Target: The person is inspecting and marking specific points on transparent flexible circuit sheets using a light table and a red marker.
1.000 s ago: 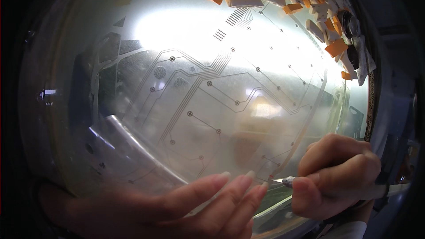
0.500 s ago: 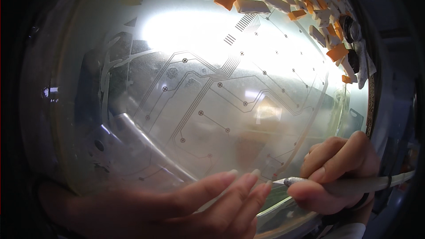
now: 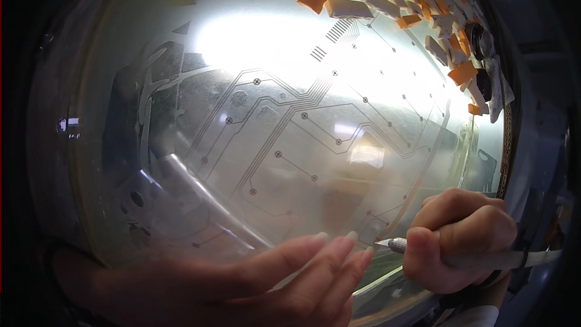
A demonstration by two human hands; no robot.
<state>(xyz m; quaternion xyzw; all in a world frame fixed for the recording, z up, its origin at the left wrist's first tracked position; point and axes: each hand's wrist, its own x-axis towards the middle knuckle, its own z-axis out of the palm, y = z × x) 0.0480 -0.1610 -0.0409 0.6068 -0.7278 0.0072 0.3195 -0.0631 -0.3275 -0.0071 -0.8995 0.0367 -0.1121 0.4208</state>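
A clear film (image 3: 284, 175) printed with thin dark circuit lines and small round pads lies over a glossy glass-like surface, its near left part curled up. My left hand (image 3: 296, 284) rests at its near edge, fingers stretched out side by side, fingertips close to the blade. My right hand (image 3: 460, 236) is closed around a craft knife (image 3: 397, 244) with a knurled metal collar and a pale handle. The knife's pointed blade is at the film's near right corner, beside a printed line. Whether the blade touches the film I cannot tell.
Many white and orange foam-like offcuts (image 3: 399, 0) are heaped at the far right. Dark round rolls (image 3: 480, 40) stand beside them near a cardboard edge (image 3: 507, 139). A strong light reflection covers the far middle of the surface.
My right hand has turned, its fingers curling tighter, and the knife tip has shifted slightly up, away from the left fingertips. My left hand has stayed nearly still.
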